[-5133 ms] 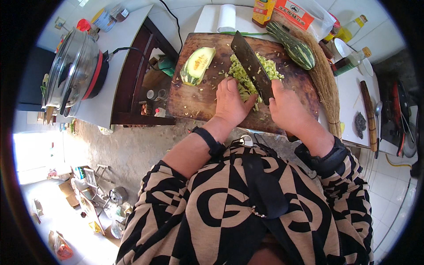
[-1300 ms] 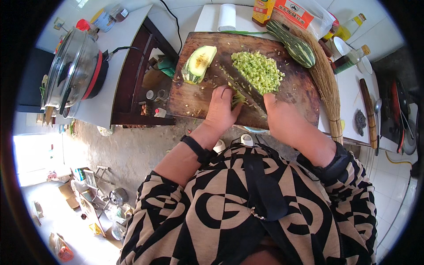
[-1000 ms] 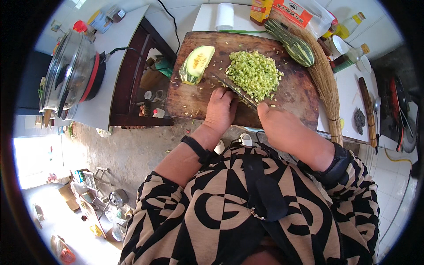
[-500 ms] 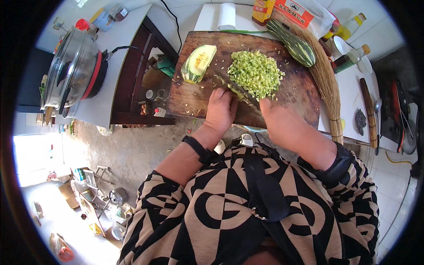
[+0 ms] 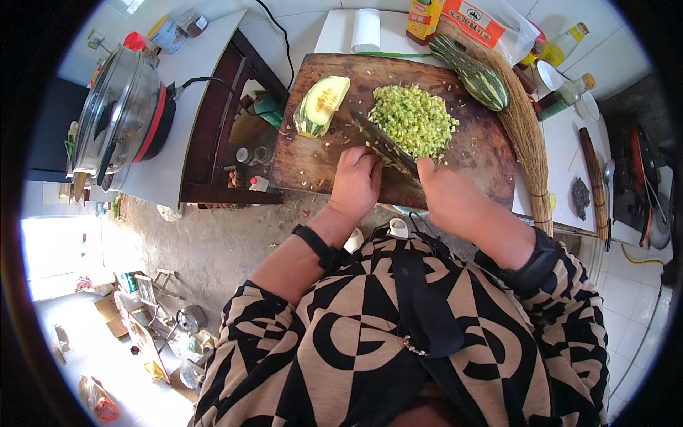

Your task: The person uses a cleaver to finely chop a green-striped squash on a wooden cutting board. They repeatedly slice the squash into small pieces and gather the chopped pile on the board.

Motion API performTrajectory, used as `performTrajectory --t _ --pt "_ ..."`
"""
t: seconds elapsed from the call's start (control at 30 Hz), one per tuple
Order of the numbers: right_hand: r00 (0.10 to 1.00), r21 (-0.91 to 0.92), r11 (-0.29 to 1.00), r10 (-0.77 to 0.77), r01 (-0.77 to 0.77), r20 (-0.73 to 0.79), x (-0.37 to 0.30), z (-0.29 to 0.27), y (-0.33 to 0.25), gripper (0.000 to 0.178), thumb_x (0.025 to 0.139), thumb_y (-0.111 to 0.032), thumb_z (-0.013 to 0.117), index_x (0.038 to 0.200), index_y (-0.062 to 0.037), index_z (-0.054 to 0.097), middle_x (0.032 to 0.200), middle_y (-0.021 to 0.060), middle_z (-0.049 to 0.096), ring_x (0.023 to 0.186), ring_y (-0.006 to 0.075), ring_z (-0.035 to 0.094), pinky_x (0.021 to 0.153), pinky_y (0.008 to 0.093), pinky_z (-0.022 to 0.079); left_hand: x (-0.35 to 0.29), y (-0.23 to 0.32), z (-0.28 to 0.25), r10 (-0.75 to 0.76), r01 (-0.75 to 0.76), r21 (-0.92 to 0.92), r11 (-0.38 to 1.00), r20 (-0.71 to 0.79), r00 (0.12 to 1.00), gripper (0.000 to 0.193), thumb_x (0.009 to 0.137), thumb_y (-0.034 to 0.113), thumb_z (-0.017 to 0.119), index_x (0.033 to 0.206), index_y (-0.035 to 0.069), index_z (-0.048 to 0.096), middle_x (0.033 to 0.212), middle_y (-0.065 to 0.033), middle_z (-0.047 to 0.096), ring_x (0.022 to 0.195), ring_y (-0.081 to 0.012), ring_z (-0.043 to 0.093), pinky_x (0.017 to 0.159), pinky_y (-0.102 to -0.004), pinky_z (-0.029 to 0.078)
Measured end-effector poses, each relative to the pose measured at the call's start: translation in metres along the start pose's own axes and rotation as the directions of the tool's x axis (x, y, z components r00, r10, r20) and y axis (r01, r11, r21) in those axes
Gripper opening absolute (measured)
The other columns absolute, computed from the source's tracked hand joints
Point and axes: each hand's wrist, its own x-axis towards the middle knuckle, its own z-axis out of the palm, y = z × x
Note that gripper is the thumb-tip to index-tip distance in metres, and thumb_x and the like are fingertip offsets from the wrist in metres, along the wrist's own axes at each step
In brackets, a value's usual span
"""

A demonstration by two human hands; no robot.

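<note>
My right hand (image 5: 449,191) is wrapped round the handle of a kitchen knife (image 5: 388,146), whose dark broad blade slants toward the upper left. Against the blade's near side, my left hand (image 5: 357,178) is closed with bent fingers on a small piece of squash, mostly hidden by the fingers and blade. Both hands are over the near edge of a worn wooden cutting board (image 5: 313,160). Just beyond the knife lies a heap of finely diced green squash (image 5: 413,117). A cut squash half (image 5: 324,107), its pale seeded face showing, rests at the board's left.
A whole striped squash (image 5: 473,75) lies across the board's far right corner, beside a straw broom (image 5: 523,142). Behind stand a paper roll (image 5: 366,32) and bottles (image 5: 565,96). A glass-lidded electric pot (image 5: 121,107) sits on the left counter. A wok (image 5: 658,192) is at far right.
The knife blade has tilted and shifted slightly, so more of its flat side shows and less of the squash piece. Both hands stay nearly in place.
</note>
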Motion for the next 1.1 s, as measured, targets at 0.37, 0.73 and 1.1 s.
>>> performTrajectory --t 0.37,0.73,1.1 --pt "0.989 0.056 0.998 0.004 -0.012 0.150 0.009 0.001 -0.007 0.027 0.073 0.006 0.051 0.097 0.0034 0.039 0.078 0.0245 0.062 0.075 0.0430 0.062 0.065 0.0488 0.050 -0.001 -0.004 0.000 -0.037 0.037 0.001 0.999 0.057 0.998 0.012 0.072 0.000 0.063 0.084 0.002 0.062 0.091 -0.0145 0.056 0.085 -0.0352 0.053 0.076 -0.0416 0.045" --pt "0.989 0.050 0.998 -0.047 0.040 0.139 0.006 0.005 -0.002 0.027 0.073 0.006 0.050 0.097 0.0036 0.037 0.079 0.0256 0.061 0.077 0.0441 0.061 0.066 0.0496 0.049 -0.003 -0.007 0.000 -0.029 0.027 0.038 0.999 0.059 0.998 0.010 0.071 0.000 0.063 0.080 0.002 0.060 0.087 -0.0153 0.055 0.084 -0.0359 0.052 0.074 -0.0414 0.045" --pt "0.984 0.086 0.995 -0.059 0.045 0.170 0.003 0.000 0.003 0.025 0.074 0.004 0.049 0.097 0.0020 0.039 0.079 0.0258 0.061 0.077 0.0436 0.061 0.066 0.0506 0.048 -0.005 -0.009 0.001 -0.059 0.056 0.055 0.997 0.050 0.997 0.009 0.071 0.001 0.065 0.077 0.002 0.059 0.087 -0.0148 0.056 0.082 -0.0354 0.052 0.075 -0.0415 0.045"
